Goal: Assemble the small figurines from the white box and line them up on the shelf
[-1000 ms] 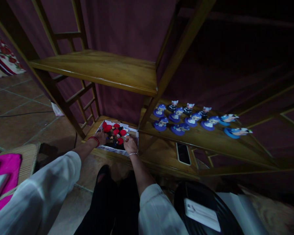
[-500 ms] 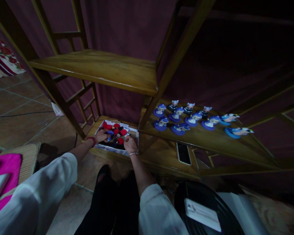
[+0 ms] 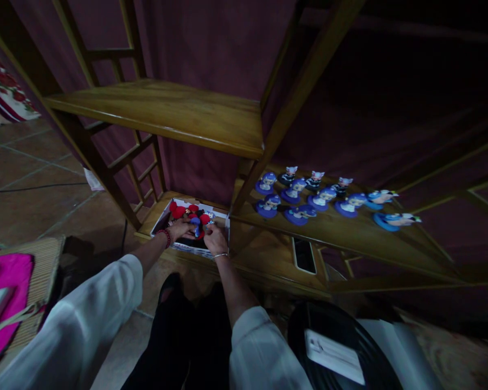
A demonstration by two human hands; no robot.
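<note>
Both my hands are inside a shallow white box [image 3: 223, 235] on the low wooden shelf, over a jumble of small figurines [image 3: 179, 210] with red and black parts. My left hand [image 3: 182, 229], with a red bead bracelet at the wrist, is closed on a small blue-purple figurine [image 3: 196, 225] near the middle of the box. My right hand [image 3: 215, 240], with a thin bangle, is at the box's right side, its fingers curled together. What they pinch, if anything, is too small and dark to make out. A pale blue-and-white figurine [image 3: 210, 216] lies just beyond my right fingers.
On the shelf to the right stand several figurines [image 3: 295, 190] on round blue or dark bases. Below them lies a dark rectangular thing with a white rim [image 3: 305, 255]. A black round stool [image 3: 301, 325] holding a white box [image 3: 334, 355] is at my right; wooden posts [image 3: 287, 130] frame the shelves.
My left hand has moved right with the blue-purple figurine, from the box's left side toward my right hand. My right hand has hardly moved.
</note>
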